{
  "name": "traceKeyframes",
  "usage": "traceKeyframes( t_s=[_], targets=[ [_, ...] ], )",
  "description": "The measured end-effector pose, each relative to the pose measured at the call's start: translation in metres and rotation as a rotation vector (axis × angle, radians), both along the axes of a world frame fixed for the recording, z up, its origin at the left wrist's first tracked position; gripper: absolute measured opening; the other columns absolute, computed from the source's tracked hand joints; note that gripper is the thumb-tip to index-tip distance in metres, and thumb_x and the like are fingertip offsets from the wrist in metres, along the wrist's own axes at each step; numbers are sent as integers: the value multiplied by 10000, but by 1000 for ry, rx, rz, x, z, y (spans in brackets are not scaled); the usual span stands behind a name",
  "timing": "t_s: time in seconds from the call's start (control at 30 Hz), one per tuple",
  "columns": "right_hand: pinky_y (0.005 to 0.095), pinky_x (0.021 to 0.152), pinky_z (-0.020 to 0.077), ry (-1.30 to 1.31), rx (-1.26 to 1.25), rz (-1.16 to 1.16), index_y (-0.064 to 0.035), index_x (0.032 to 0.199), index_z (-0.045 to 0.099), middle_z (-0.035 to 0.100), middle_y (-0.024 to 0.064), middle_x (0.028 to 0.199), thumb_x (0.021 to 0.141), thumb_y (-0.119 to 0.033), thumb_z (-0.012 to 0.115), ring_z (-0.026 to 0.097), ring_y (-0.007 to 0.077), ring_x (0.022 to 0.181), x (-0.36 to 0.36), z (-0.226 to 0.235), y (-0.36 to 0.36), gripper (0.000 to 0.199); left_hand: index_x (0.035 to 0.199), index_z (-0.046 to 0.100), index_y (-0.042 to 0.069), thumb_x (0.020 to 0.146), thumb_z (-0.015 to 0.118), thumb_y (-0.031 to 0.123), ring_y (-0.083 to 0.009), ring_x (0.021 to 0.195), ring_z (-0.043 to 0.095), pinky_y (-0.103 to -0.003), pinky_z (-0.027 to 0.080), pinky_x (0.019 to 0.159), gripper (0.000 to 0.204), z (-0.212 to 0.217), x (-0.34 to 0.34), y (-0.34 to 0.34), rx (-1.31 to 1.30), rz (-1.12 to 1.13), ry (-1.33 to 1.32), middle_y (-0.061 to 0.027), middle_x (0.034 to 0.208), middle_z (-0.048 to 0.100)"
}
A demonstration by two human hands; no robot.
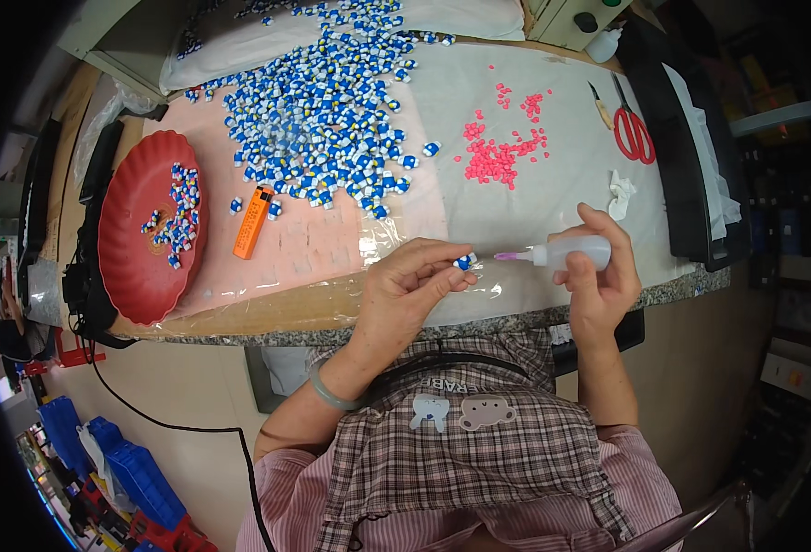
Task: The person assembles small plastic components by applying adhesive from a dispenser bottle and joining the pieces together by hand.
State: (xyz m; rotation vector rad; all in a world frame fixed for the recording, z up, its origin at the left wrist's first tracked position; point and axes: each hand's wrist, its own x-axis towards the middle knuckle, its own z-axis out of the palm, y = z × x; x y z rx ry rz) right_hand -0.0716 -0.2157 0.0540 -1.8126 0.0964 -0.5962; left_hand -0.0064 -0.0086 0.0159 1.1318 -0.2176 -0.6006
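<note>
Between the thumb and fingers of my left hand (415,285) is a small blue-and-white figurine (464,262), pinched just above the table's front edge. My right hand (603,276) grips a translucent white squeeze bottle (573,252) lying sideways in the fingers. Its thin pinkish nozzle (508,256) points left at the figurine, with a small gap between them. Beyond my hands, small pink pieces (493,158) are scattered on the white sheet. A big heap of similar blue-and-white figurines (318,120) spreads over the far left of the table.
At left stands a red fluted dish (130,276) holding several figurines. An orange lighter (253,223) lies beside the heap. Red-handled scissors (633,133), a pointed tool (600,106) and a crumpled tissue (621,195) lie at right, near a black tray (691,198).
</note>
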Motion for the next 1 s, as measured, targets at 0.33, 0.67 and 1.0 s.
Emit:
traceKeyframes(
  t_s=[0.33, 0.67, 1.0],
  targets=[
    [243, 578, 473, 344, 449, 125, -37, 1092, 537, 590, 36, 846, 818, 0, 690, 602, 128, 721, 32, -8, -26, 315, 1134, 617, -84, 912, 584, -70, -231, 961, 680, -291, 567, 860, 225, 0, -5, -4, 75, 3, -134, -132, 1120, 574],
    [322, 663, 499, 155, -649, 24, 11, 936, 656, 607, 98, 849, 752, 12, 718, 640, 236, 761, 64, -23, -24, 194, 1135, 616, -84, 901, 588, -84, -222, 985, 667, -290, 568, 883, 235, -3, -2, -3, 125, -39, -188, -128, 1132, 559],
    [360, 678, 513, 180, -798, 73, 7, 928, 656, 618, 114, 865, 710, 17, 714, 640, 288, 769, 76, -24, -28, 225, 1137, 621, -81, 904, 578, -87, -216, 995, 660, -297, 573, 901, 237, -4, 0, -2, 131, -58, -218, -130, 1139, 557]
  ],
)
